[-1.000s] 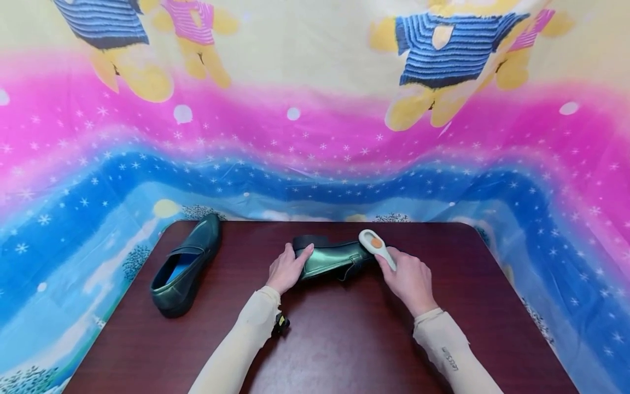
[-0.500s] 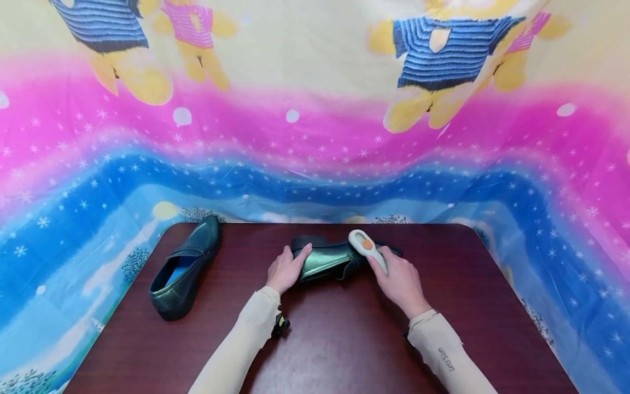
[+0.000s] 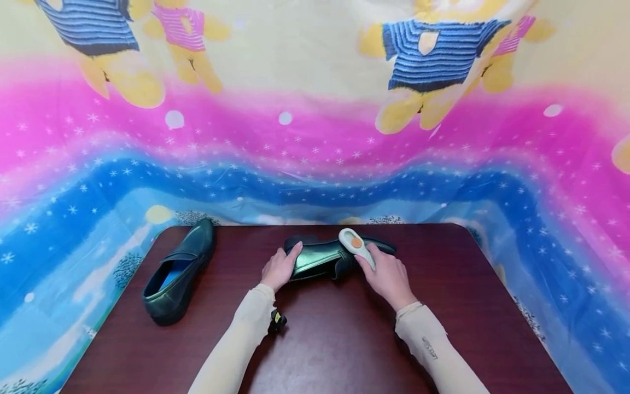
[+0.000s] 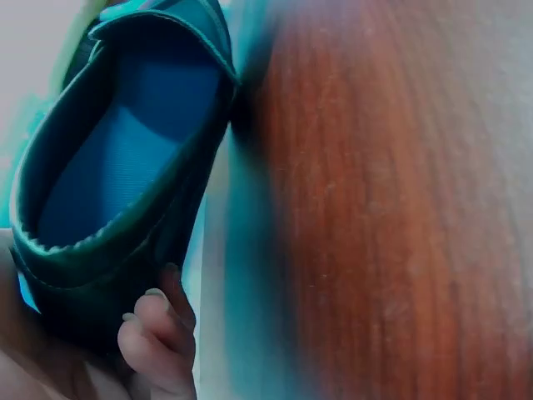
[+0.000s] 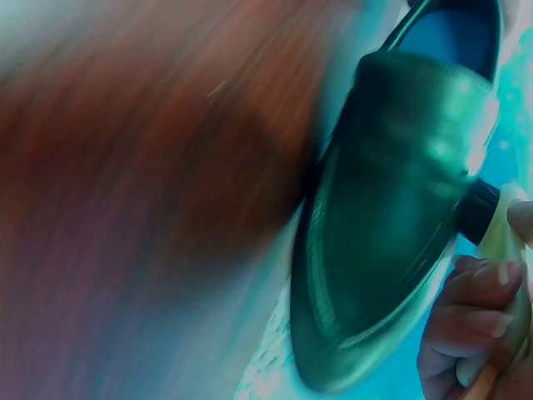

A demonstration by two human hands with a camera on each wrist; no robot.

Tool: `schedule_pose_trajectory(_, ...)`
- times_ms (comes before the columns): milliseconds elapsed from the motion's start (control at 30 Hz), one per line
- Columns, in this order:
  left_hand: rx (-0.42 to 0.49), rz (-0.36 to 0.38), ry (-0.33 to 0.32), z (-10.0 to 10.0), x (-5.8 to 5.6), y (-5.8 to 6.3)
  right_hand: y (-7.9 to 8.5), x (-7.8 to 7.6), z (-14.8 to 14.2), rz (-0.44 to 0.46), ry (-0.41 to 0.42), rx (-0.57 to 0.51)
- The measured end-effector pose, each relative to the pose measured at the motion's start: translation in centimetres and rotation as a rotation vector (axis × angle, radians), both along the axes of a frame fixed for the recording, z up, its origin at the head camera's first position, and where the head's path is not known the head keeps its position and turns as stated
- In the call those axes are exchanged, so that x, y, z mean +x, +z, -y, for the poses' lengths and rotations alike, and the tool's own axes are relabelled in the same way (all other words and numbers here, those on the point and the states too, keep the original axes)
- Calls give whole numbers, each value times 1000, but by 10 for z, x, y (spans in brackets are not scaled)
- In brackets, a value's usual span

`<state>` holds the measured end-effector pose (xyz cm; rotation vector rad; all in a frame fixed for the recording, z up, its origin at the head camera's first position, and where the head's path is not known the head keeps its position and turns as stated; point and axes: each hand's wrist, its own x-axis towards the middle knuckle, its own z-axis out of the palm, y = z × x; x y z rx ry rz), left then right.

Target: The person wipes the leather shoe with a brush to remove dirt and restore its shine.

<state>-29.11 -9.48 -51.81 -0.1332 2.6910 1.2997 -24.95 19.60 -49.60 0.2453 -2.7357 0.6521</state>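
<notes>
A dark green loafer (image 3: 315, 258) lies tipped on its side near the far edge of the table, its opening facing the person. My left hand (image 3: 279, 268) grips it around the heel; in the left wrist view the fingers (image 4: 158, 333) curl over the back and the blue insole shows. With my right hand (image 3: 391, 276) I hold a small brush (image 3: 363, 253) by its pale handle with an orange spot. In the right wrist view the brush's black bristles (image 5: 479, 210) press at the loafer's side, near the vamp.
The matching green loafer (image 3: 194, 253) stands upright at the table's left, toe pointing away. Beneath everything is a dark reddish-brown wooden table (image 3: 325, 339). A colourful printed cloth (image 3: 315, 142) with bears and snowflakes hangs around its back and sides.
My right hand has slid the brush leftward along the loafer, from near the toe toward the middle. The left hand keeps its grip at the heel. The head view has shifted slightly.
</notes>
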Motion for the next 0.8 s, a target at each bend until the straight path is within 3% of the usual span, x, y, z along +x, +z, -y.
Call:
schedule_pose_trajectory(200, 5, 23, -8, 1, -1, 4, -7, 4, -47, 6, -134, 6)
schedule_pose_trajectory(367, 15, 28, -3, 1, -2, 8, -6, 6, -65, 51, -134, -12)
schedule_pose_trajectory(600, 121, 58, 29, -1, 1, 2, 8, 2, -51, 45, -118, -49)
schedule_pose_trajectory(733, 203, 49, 64, -2, 3, 0, 17, -7, -29, 30, -39, -40)
schedule_pose_trajectory(800, 196, 34, 71, -1, 4, 0, 21, -13, -18, 17, -1, -21)
